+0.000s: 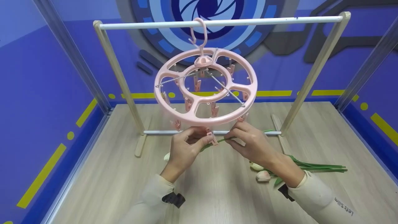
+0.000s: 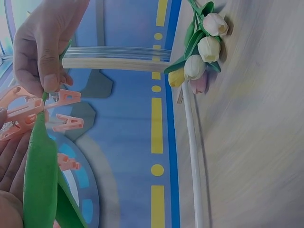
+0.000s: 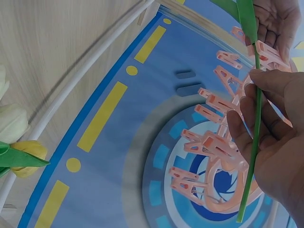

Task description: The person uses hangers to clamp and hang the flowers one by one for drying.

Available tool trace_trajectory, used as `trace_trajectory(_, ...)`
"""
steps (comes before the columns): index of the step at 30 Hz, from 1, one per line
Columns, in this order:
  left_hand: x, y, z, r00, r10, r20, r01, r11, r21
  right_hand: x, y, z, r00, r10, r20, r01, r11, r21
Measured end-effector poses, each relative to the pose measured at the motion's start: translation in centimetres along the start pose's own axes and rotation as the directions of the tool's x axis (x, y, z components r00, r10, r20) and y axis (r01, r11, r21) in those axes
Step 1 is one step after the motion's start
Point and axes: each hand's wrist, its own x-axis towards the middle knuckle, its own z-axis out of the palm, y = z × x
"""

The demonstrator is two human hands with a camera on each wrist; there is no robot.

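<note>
A pink round clip hanger (image 1: 205,119) hangs by its hook from a white rail, with small clothespins dangling below. At its front edge my left hand (image 1: 183,149) pinches one clothespin (image 1: 213,138) between thumb and fingers. My right hand (image 1: 250,141) pinches the green stem (image 3: 257,118) of an artificial tulip just beside that clothespin. In the right wrist view the stem's upper part meets the clothespin's jaws; whether they grip it, I cannot tell. Broad green leaves (image 2: 40,175) hang near my left palm. A white bloom (image 1: 167,157) shows partly behind the left wrist.
Several more tulips (image 2: 194,66) lie on the wooden table (image 1: 217,193), under and beyond my right forearm. The rack's wooden posts (image 1: 314,71) stand on either side, joined by a low white bar (image 1: 161,132). Blue patterned walls (image 1: 77,77) enclose the table.
</note>
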Motion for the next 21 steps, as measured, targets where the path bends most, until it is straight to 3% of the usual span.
trace_trajectory(13,-0.3,-0.1,-0.3,0.998,-0.048,0.052,0.048,0.999,0.002,-0.9,0.4,-0.6,1.000,-0.002,-0.004,0.002,1.000,0.007)
trace_trajectory(17,-0.8,-0.4,-1.2,0.999,-0.038,-0.006,0.038,0.998,0.042,-1.2,0.7,-0.7,1.000,0.001,0.000,-0.001,1.000,0.022)
trace_trajectory(21,-1.2,-0.8,-2.3,0.993,-0.019,-0.114,0.027,0.997,0.075,-1.3,1.0,-0.9,1.000,0.007,0.008,-0.008,1.000,0.019)
